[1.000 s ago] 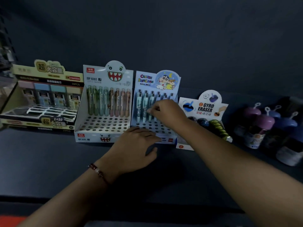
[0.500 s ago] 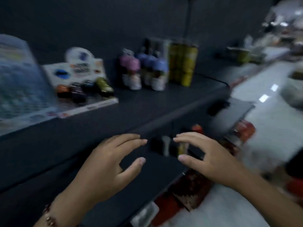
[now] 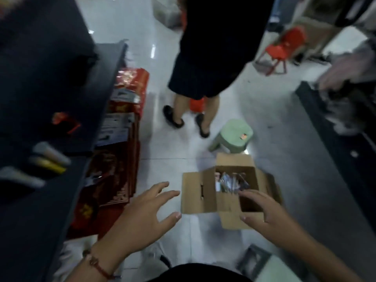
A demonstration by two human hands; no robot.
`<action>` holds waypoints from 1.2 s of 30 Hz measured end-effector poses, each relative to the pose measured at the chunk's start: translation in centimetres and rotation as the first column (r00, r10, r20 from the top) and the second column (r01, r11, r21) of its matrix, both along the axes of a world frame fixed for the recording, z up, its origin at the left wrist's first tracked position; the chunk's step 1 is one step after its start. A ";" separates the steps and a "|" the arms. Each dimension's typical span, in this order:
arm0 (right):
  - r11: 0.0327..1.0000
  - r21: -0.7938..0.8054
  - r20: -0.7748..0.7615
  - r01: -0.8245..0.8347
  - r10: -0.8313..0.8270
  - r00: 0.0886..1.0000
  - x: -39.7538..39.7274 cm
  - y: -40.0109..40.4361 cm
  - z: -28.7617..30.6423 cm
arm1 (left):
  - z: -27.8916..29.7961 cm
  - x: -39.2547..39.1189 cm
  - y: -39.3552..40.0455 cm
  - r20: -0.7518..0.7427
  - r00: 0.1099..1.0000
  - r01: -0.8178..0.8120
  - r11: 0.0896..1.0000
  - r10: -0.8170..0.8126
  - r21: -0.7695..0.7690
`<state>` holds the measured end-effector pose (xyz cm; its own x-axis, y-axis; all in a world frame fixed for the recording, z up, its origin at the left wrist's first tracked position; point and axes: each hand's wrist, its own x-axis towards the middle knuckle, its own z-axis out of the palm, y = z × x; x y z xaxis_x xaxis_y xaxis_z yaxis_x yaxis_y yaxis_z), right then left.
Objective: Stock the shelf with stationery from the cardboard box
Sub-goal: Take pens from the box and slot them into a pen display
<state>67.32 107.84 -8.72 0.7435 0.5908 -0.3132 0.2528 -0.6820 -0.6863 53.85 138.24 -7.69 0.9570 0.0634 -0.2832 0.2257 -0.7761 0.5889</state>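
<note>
Bare and empty, both hands hang with fingers spread and relaxed above the white tiled floor (image 3: 162, 151): the left hand (image 3: 142, 216), a red cord bracelet (image 3: 97, 265) at its wrist, hovers just left of the cardboard box (image 3: 199, 192), and the right hand (image 3: 270, 214) reaches over the box's near right corner, its fingertips above the opening, holding nothing. The box sits on the floor with all its flaps folded out, and blurred packets of stationery (image 3: 230, 183) stand in its far half. Just beyond the box is a pale green plastic stool (image 3: 234, 136), and farther beyond that a standing person (image 3: 205, 58) in dark clothes and black shoes blocks the aisle. Left of the box, the dark shelf (image 3: 46, 98) rises with red packages (image 3: 130, 86) stacked at its foot. Well beyond the box to the right stands a red stool (image 3: 282, 49), and another dark shelf edge (image 3: 335, 139) runs along the right.
</note>
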 end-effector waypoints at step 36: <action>0.828 -0.328 -0.384 0.456 -0.558 0.736 37.4 -12.8 -81.9 | -82.6 48.9 -29.7 -0.430 0.876 -0.122 0.962 0.219 0.243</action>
<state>104.67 95.01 -90.59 0.6598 0.0535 -0.7495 -0.4683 -0.7508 -0.4659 102.71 108.50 -90.25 0.6983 0.3165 -0.6420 0.5670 -0.7920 0.2263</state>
